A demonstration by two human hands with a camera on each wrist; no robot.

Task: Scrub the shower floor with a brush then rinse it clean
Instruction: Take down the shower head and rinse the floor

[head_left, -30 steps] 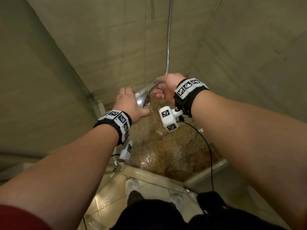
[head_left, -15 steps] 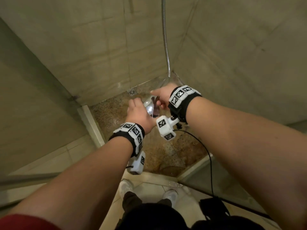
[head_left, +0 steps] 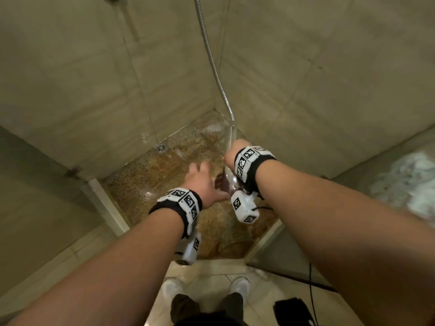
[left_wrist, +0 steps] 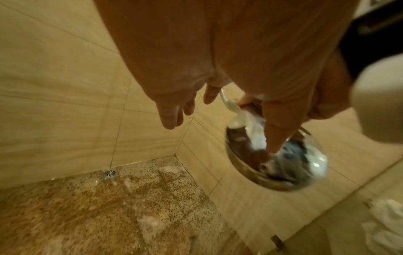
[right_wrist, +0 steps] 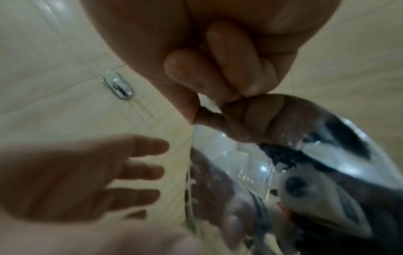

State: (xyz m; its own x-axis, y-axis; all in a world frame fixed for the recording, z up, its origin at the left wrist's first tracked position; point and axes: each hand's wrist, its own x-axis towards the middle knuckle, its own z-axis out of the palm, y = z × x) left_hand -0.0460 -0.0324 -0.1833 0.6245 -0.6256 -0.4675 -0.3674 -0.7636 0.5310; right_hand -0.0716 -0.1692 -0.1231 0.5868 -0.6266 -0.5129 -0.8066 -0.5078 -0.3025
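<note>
My right hand [head_left: 231, 152] grips the handle of a chrome shower head [head_left: 226, 182] above the speckled brown shower floor [head_left: 150, 180]. In the right wrist view its curled fingers [right_wrist: 218, 69] wrap the handle just above the round head [right_wrist: 283, 172]. My left hand [head_left: 202, 182] hovers beside it with fingers spread [left_wrist: 170, 112], and only the thumb [left_wrist: 277, 134] touches the head's back [left_wrist: 277, 163]. The metal hose [head_left: 211, 60] runs up the corner. The floor [left_wrist: 109, 207] is wet with pale foam patches. No brush is in view.
A round drain [head_left: 161, 147] sits at the far left of the floor by the wall. A pale raised kerb [head_left: 108, 208] borders the tray. My white shoes [head_left: 240, 287] stand on tiles outside. A chrome wall hook [right_wrist: 117, 85] is on the wall.
Both hands and the shower head have come down closer to the floor. My left hand has loosened from the head, its fingers now spread.
</note>
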